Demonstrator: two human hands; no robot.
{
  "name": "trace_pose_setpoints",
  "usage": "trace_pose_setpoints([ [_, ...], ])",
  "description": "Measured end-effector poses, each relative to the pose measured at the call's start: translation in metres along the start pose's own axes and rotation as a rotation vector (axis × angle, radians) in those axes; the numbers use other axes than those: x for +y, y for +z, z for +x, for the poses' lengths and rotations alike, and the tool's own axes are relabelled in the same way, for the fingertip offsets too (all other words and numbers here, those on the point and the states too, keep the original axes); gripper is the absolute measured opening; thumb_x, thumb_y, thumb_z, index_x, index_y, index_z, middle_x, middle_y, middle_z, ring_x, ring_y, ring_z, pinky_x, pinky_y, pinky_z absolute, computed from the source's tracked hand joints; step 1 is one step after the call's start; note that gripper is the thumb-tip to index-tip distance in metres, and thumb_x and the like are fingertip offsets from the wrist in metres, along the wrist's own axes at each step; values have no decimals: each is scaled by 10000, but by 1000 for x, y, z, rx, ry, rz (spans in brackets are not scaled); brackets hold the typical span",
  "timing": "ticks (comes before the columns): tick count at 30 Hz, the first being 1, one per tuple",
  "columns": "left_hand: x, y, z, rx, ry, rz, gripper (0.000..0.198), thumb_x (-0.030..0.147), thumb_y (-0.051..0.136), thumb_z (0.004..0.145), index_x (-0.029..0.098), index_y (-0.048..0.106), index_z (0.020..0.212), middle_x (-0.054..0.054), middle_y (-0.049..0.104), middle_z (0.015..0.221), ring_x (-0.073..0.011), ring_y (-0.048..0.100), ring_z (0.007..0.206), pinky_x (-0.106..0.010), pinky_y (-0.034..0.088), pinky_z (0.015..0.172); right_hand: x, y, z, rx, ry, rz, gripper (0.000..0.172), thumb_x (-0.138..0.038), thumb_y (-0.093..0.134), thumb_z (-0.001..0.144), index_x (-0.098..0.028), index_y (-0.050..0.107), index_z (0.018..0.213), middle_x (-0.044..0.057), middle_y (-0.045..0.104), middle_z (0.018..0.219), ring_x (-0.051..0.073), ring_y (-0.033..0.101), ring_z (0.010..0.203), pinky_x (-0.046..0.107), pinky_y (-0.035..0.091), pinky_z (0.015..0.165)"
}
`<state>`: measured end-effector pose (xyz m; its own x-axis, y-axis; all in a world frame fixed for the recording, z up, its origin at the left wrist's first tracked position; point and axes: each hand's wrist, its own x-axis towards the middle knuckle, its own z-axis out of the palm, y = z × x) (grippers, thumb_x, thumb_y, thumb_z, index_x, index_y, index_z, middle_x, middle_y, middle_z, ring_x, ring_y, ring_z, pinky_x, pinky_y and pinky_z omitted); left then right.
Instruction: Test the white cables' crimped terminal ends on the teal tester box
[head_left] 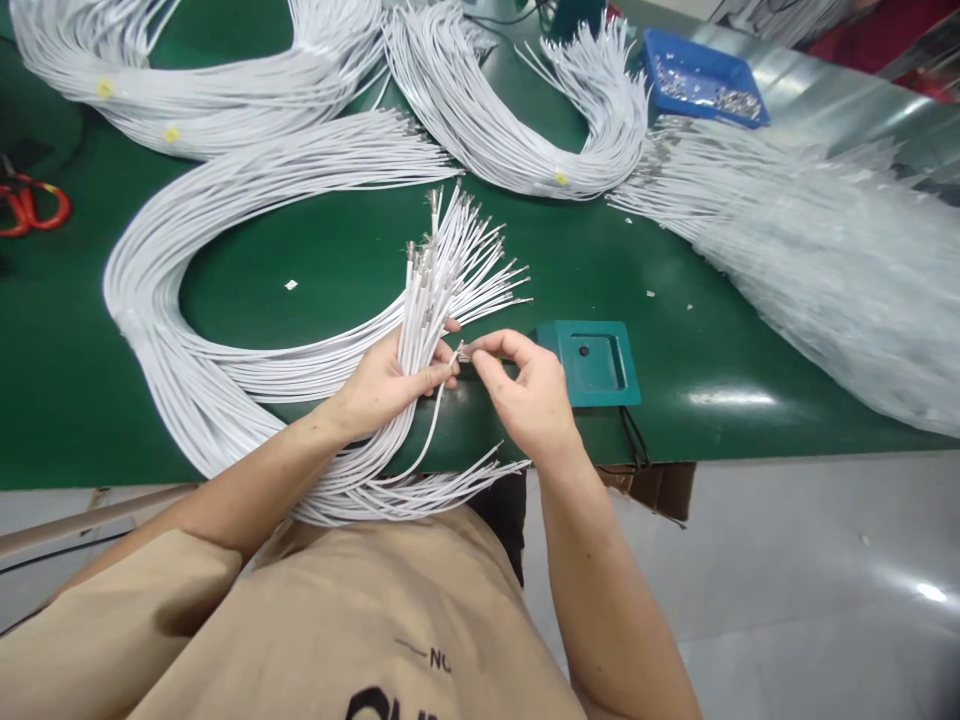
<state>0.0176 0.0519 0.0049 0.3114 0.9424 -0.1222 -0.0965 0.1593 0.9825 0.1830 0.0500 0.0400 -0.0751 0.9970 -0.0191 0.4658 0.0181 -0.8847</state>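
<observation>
My left hand (386, 385) is closed around a bundle of white cables (426, 310), whose stripped, metallic ends fan out above the fist. One single cable (435, 415) bends away from the bundle, and its tip rises between my left thumb and fingers. At that tip, the thumb and forefinger of my right hand (529, 395) pinch a small metal terminal (463, 357); its exact shape is too small to make out. Just right of my right hand lies a teal device (592, 362) with a recessed top and a dark round spot. More cable ends (450, 490) hang over the table's front edge.
On the green table (300, 250) lie further cable bundles (247, 100) (517, 140). A blue tray (701, 75) with small metal parts stands at the back. Plastic-wrapped cables (825, 260) cover the right side. Red-handled scissors (34, 205) lie far left.
</observation>
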Motion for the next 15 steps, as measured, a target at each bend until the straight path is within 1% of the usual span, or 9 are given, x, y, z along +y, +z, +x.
trace_pose_setpoints([
  [2, 1, 1, 0, -11, 13, 10, 434, 285, 707, 778, 166, 525, 1154, 8, 590, 797, -127, 634, 693, -200, 471, 559, 0, 0, 1, 21, 24, 46, 169, -304, 538, 865, -189, 657, 899, 35, 701, 894, 159, 630, 797, 301, 467, 766],
  [3, 1, 1, 0, -9, 13, 13, 431, 287, 710, 775, 160, 537, 1148, 8, 587, 794, -124, 629, 686, -201, 473, 562, 0, 0, 2, 9, 29, 49, 196, -341, 545, 868, -194, 655, 937, 30, 700, 894, 153, 626, 767, 293, 467, 737],
  [4, 1, 2, 0, -3, 10, 12, 429, 291, 715, 770, 154, 547, 1140, 7, 587, 791, -121, 624, 677, -204, 477, 565, 1, 1, 3, -16, 24, 33, 199, -354, 557, 865, -197, 654, 942, 21, 699, 875, 146, 619, 735, 284, 462, 711],
  [6, 1, 2, 0, 0, -7, 2, 421, 296, 723, 761, 147, 564, 1122, 7, 587, 789, -113, 614, 658, -209, 488, 580, 4, 4, 4, -65, -18, -53, 129, -299, 575, 857, -194, 649, 852, 3, 685, 800, 135, 600, 691, 267, 442, 680],
  [7, 1, 2, 0, -5, -20, -8, 415, 294, 723, 761, 149, 568, 1118, 10, 584, 793, -105, 609, 651, -210, 493, 593, 6, 5, 3, -68, -59, -115, 116, -255, 567, 859, -188, 634, 792, 0, 672, 770, 133, 591, 688, 262, 432, 677],
  [9, 0, 2, 0, -25, -58, -25, 406, 282, 717, 767, 155, 568, 1123, 18, 579, 800, -90, 604, 639, -207, 497, 610, 10, 8, 1, -33, -181, -278, 169, -194, 514, 882, -180, 600, 738, 16, 649, 760, 143, 577, 724, 267, 413, 694],
  [12, -1, 3, 2, -32, -130, -24, 401, 269, 713, 766, 150, 565, 1119, 27, 580, 771, -78, 597, 603, -205, 492, 602, 16, 6, -1, -22, -400, -631, 238, -188, 425, 927, -174, 595, 761, 59, 630, 788, 192, 547, 785, 320, 381, 722],
  [13, -2, 3, 3, -21, -151, -20, 409, 267, 714, 762, 146, 560, 1121, 27, 583, 759, -82, 600, 595, -206, 489, 587, 17, 3, -1, -29, -448, -735, 239, -196, 416, 932, -172, 602, 784, 72, 634, 810, 210, 540, 809, 338, 371, 736],
  [15, -4, 4, 5, 11, -175, -17, 427, 263, 713, 752, 142, 545, 1126, 24, 588, 749, -99, 617, 607, -205, 477, 550, 19, -5, 2, -32, -478, -863, 175, -222, 458, 921, -165, 616, 875, 93, 653, 908, 243, 534, 892, 367, 362, 794],
])
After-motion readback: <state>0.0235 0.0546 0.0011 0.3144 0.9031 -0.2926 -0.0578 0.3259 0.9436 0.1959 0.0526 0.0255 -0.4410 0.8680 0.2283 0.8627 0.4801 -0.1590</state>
